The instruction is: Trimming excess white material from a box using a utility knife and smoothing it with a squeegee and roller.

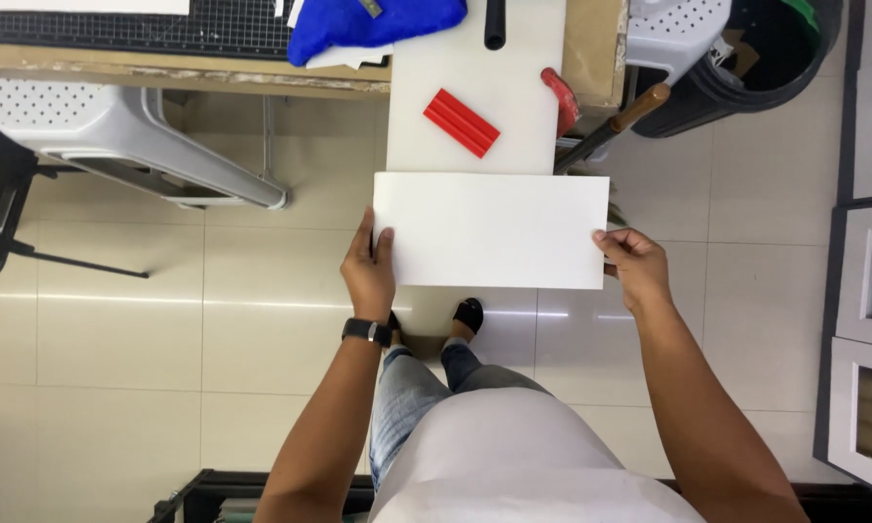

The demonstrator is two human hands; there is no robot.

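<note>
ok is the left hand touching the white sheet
Touching. The head view shows the left hand gripping the white sheet at its left edge, thumb lying on top of the sheet; the right hand pinches the right edge.

I found no package, label, sign or screen anywhere in the view. Nothing with print or a display showed at twelve o'clock, at three o'clock, at nine o'clock or down at six o'clock.
</note>
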